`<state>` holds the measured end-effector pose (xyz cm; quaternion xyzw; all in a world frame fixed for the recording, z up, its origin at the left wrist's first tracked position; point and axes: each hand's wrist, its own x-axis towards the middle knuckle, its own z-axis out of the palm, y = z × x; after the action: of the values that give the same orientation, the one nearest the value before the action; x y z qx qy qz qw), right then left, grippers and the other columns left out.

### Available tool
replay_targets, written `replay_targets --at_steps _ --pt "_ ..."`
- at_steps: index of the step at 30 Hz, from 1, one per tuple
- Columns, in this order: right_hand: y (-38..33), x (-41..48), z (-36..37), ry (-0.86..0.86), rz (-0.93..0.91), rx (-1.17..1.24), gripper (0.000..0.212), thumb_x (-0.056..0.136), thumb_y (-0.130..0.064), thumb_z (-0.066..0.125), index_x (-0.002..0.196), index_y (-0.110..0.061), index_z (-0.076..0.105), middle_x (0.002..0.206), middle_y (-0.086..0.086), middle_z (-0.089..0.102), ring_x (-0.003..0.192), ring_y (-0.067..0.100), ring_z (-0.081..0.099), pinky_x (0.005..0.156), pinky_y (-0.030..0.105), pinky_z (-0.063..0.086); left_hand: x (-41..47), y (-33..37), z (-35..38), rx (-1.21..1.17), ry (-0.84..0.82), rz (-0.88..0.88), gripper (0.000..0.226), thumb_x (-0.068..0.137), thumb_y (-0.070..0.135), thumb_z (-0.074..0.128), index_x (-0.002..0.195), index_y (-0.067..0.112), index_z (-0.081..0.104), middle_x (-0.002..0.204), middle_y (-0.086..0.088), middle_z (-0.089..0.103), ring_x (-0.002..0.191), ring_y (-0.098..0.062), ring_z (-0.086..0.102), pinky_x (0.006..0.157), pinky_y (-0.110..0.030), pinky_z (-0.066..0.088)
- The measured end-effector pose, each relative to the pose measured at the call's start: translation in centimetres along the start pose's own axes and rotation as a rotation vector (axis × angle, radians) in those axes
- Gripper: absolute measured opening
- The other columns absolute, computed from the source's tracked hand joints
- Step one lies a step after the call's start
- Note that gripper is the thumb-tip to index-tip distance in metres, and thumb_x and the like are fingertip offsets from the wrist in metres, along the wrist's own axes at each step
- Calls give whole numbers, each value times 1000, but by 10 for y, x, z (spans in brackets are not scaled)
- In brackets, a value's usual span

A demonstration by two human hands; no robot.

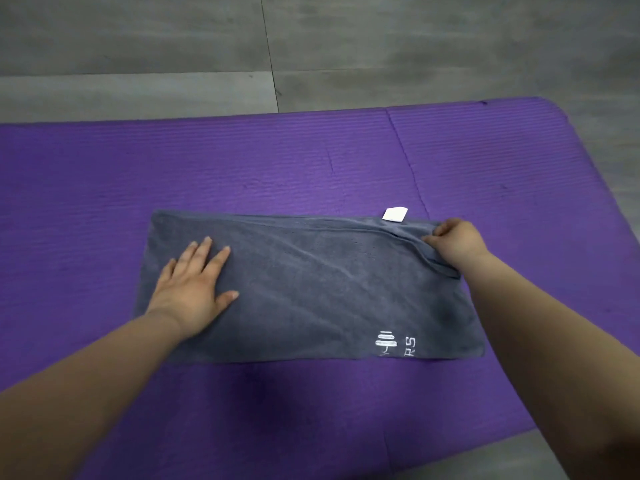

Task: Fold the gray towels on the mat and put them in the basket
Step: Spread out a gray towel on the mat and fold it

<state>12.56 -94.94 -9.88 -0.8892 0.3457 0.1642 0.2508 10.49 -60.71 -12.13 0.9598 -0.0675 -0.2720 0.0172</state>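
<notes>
Purple mat (242,161) beneath gray towel (311,289)

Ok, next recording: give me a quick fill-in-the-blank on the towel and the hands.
The gray towel lies on a mat coloured ____.
The left hand lies flat on it; the right hand pinches its far ____ corner.
The small tag beside that corner is ____.
Missing words: purple, right, white.

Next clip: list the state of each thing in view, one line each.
purple mat: spread flat on the floor.
gray towel: folded over once, lying flat on the mat, far right corner rumpled.
white tag: sticks out past the towel's far edge.
left hand: flat, fingers spread, pressing the towel's left part.
right hand: pinches the towel's far right corner.
</notes>
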Motion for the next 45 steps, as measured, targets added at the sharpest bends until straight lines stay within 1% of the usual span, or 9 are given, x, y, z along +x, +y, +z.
replay_targets --at_steps 6,9,14,18,21,27,34,41,45 --pt "0 10 -4 125 -89 -91 4 85 -13 56 83 -15 53 108 18 64 104 33 57 80 33 43 -1 0 -2 -63 18 7 71 88 49 43 146 26 6 157 -3 -3 145 -20 -1 116 -35 5" --pt "5 15 -10 249 -142 -14 15 88 -10 50 96 -3 61 105 23 64 102 36 57 82 36 44 1 -4 -7 -154 101 8 64 89 42 46 144 23 19 156 -5 8 144 -24 9 115 -35 8" --pt "9 7 -13 90 -151 388 21 91 -22 54 101 -4 58 95 8 53 90 14 46 58 2 36 28 -25 -32 -275 244 -143 63 88 26 55 142 10 28 153 -15 20 140 -33 20 112 -43 18" --pt "22 -2 -8 -74 -194 197 41 81 -7 66 120 -2 52 109 8 51 97 16 47 72 16 38 45 -43 -45 -314 220 -262 57 86 23 57 137 7 36 144 -21 34 132 -39 31 109 -48 29" --pt "23 -2 -12 2 -249 -87 30 84 -3 57 114 2 56 111 20 60 104 30 56 79 29 38 46 -43 -49 -324 248 -297 49 86 22 58 131 8 45 133 -26 42 123 -42 41 102 -49 34" --pt "8 7 -28 66 -271 -112 20 84 -3 56 102 3 60 94 19 60 94 31 57 74 30 36 55 -44 -61 -341 322 -269 25 87 15 55 107 0 62 118 -28 57 110 -44 51 91 -44 40" --pt "1 -1 -4 177 -203 -211 54 86 -7 51 137 -4 34 143 21 31 129 40 31 106 42 26 59 -46 -48 -493 279 -349 60 84 26 60 136 8 36 138 -24 37 129 -40 34 109 -47 30" --pt "-11 -32 52 249 -676 -554 48 68 -32 42 105 -10 64 119 23 61 114 37 41 99 44 21 50 -42 -39 -603 279 -365 75 81 15 66 142 7 23 142 -24 33 131 -38 32 109 -42 27" --pt "-22 -51 76 78 -765 -662 44 65 -19 36 91 -11 70 96 14 70 90 31 61 85 41 41 46 -51 -41 -677 226 -446 59 82 11 64 131 -1 35 130 -26 49 122 -38 45 99 -38 35"
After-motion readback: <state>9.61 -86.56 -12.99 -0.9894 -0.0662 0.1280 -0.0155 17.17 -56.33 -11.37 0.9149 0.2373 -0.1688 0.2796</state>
